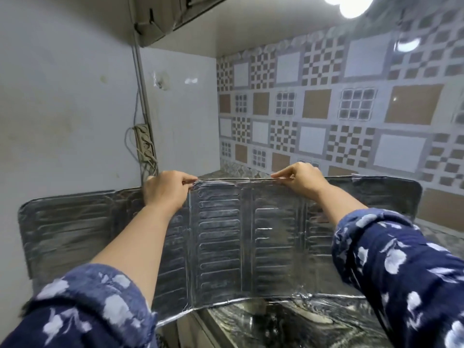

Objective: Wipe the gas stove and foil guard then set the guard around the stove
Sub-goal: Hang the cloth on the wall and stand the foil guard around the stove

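Note:
The silver foil guard [221, 237] stands upright across the middle of the head view, its ribbed panels folded into a shallow U. My left hand [167, 189] pinches its top edge left of centre. My right hand [301, 179] pinches the same edge right of centre. The left wing of the guard leans against the white wall and the right wing reaches toward the tiled wall. Below the guard's lower edge, part of the gas stove [263, 322] shows as a dark, shiny surface; most of it is hidden by my arms and the guard.
A white wall [62, 109] stands close on the left, with a power strip and cables [144, 144]. The patterned tile wall [326, 109] runs behind and to the right. A range hood [163, 18] hangs overhead. A bright lamp [351, 3] glares at the top right.

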